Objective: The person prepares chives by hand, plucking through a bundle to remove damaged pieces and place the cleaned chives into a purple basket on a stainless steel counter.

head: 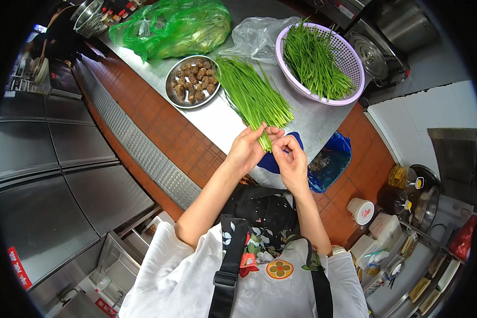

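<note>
My left hand (pixel 248 145) is closed around the cut ends of a bunch of garlic chives (pixel 244 95), whose long green leaves stretch away over the steel table (pixel 222 127). More chives lie on the table just to the right of that bunch. Beside the cut ends is my right hand (pixel 292 159), its thumb and forefinger tips close together; whether something thin is between them I cannot tell. Farther right, a lilac plastic colander (pixel 357 71) holds a heap of chives (pixel 316 63). A dark blue thing (pixel 269 162) lies partly hidden under my hands.
Left of the chives stands a round steel dish (pixel 171 97) of small taro corms (pixel 194 77). Behind are a green plastic bag (pixel 175 30) and a clear bag (pixel 258 37). A blue bag-lined bin (pixel 330 163) with scraps stands below the table's right edge. A person (pixel 63 31) is far left.
</note>
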A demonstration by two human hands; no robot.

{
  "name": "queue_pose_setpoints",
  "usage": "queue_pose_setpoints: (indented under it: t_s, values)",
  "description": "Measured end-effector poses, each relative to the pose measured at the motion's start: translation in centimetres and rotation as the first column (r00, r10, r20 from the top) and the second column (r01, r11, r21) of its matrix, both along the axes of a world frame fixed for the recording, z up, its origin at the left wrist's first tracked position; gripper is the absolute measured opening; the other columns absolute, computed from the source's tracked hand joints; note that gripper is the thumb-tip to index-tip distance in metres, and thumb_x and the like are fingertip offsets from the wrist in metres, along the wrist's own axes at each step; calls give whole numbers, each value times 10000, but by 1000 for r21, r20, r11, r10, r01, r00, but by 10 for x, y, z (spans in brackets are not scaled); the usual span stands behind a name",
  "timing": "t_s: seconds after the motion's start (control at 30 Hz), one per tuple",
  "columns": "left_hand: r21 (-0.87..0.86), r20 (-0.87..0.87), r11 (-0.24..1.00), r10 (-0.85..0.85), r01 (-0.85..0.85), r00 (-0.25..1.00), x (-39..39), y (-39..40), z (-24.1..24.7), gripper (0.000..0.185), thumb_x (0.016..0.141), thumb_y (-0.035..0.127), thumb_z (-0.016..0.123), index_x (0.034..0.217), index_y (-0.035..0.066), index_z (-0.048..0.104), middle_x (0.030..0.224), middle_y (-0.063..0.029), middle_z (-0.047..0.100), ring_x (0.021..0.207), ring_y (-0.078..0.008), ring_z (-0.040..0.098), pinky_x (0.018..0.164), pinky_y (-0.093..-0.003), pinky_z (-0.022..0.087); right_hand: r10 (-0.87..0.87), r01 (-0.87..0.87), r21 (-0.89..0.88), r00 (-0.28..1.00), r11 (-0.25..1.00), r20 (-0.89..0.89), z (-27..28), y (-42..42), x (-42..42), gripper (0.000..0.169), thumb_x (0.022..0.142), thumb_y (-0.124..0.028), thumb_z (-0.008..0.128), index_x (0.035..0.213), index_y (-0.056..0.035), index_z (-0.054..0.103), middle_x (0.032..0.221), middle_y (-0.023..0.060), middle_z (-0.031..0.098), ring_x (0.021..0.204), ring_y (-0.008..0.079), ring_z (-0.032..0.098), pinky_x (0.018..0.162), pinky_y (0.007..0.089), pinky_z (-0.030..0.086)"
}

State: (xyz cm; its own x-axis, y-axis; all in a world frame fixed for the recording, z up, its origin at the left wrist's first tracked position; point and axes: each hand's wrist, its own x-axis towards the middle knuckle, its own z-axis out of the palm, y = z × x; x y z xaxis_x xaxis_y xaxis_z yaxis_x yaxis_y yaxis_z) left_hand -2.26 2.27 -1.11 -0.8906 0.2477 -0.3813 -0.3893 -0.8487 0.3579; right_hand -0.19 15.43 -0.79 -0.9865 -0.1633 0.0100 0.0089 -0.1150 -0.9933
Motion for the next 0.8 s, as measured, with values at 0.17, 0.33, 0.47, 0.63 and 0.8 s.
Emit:
queue_pose_setpoints:
  t_s: [0.17,0.33,0.47,0.63,0.8]
  values:
    - [-23,-20,999,48,-49,999,-6,-2,-15,154,955,98,410,1087,18,420,828,-73,516,828,-226,548,831,-386,470,-18,48,-205,989,978,148,18,14,7,87,887,-36,565,916,-25,484,989,77,585,710,58,526,571,164,406]
    - [-109,19,990,91,-88,996,-2,12,-5,195,952,110,406,1127,24,412,839,-62,495,759,-198,519,754,-360,465,-74,73,138,997,988,1,26,0,3,213,803,13,634,1011,15,585,834,62,595,664,75,557,541,195,445]
    - [-75,21,997,7,-6,1000,1,15,6,227,956,179,399,1124,44,470,861,-54,507,791,-169,496,687,-304,425,-84,192,446,964,874,-250,34,-9,-4,229,724,19,686,949,4,639,765,68,561,611,101,537,513,214,433]
    - [-44,-65,999,-24,21,998,2,13,3,418,972,389,295,1130,53,487,901,-52,512,825,-170,487,736,-323,428,-122,283,460,929,841,-349,31,-18,-8,230,723,0,701,948,0,650,743,72,547,590,143,528,519,248,446]
    - [-63,-85,998,-9,3,996,1,13,15,603,948,536,206,1170,49,485,968,-52,515,945,-170,483,906,-327,388,-73,265,489,924,831,-376,30,-19,-9,239,742,5,680,979,-16,658,749,82,548,601,162,536,527,261,450]
